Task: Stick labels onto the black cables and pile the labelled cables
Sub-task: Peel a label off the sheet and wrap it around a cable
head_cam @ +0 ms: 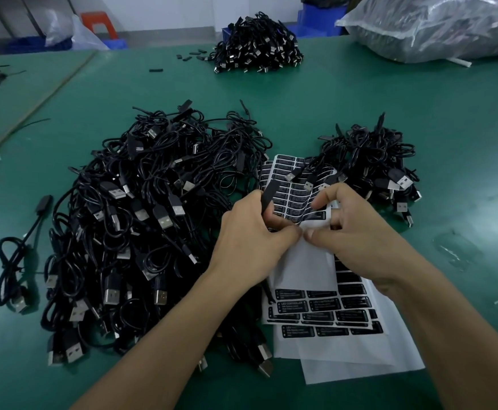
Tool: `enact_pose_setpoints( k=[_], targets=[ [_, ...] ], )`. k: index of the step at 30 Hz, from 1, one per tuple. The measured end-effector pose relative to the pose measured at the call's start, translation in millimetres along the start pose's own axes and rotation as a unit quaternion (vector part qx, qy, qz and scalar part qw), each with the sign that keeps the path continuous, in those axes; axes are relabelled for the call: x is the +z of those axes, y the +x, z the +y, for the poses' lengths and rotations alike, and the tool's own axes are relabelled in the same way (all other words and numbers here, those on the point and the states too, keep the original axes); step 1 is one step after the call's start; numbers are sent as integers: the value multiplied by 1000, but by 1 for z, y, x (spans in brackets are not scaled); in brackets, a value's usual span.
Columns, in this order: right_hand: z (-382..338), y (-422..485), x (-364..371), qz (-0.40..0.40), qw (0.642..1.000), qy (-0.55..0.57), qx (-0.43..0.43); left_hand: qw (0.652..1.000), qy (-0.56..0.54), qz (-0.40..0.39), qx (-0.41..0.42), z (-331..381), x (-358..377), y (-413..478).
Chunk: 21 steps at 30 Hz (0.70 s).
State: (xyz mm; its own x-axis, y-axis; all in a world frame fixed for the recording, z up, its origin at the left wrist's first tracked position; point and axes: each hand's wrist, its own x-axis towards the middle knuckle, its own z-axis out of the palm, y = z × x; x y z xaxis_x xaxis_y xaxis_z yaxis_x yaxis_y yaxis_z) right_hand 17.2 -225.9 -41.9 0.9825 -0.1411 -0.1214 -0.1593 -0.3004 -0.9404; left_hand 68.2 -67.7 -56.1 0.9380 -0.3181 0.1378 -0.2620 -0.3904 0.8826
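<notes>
Left hand (pixel 249 235) and right hand (pixel 357 232) seemingly pinch label sheet (pixel 299 199) edge.

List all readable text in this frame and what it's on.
"LED CONTROLLER": heading on the black labels of the lower label sheet.
Smaller lines under that heading: too small to read.
Labels on the held label sheet, pinched by the left hand and right hand: blurred, unreadable.
USB cables: no text visible.
</notes>
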Motion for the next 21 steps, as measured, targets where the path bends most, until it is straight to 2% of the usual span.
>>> enact_pose_setpoints(
  k=[7,10,13,15,18,21],
  targets=[
    [-1,0,-1,9,1000,-27,14,1000,-7,16,-3,-4,1,3],
    [-2,0,-1,30,998,-50,26,999,-20,45,-14,-6,2,4],
    [-3,-4,-2,61,988,-143,28,991,-88,85,-47,-8,-1,6],
    [-5,-8,-1,96,967,-235,27,982,-141,103,-67,-9,-3,9],
    [-12,-12,5,190,922,-336,-38,977,-167,111,-76,-10,-4,11],
    [-19,-14,20,235,904,-331,-135,979,-162,110,-61,-10,-4,10]
  ],
)
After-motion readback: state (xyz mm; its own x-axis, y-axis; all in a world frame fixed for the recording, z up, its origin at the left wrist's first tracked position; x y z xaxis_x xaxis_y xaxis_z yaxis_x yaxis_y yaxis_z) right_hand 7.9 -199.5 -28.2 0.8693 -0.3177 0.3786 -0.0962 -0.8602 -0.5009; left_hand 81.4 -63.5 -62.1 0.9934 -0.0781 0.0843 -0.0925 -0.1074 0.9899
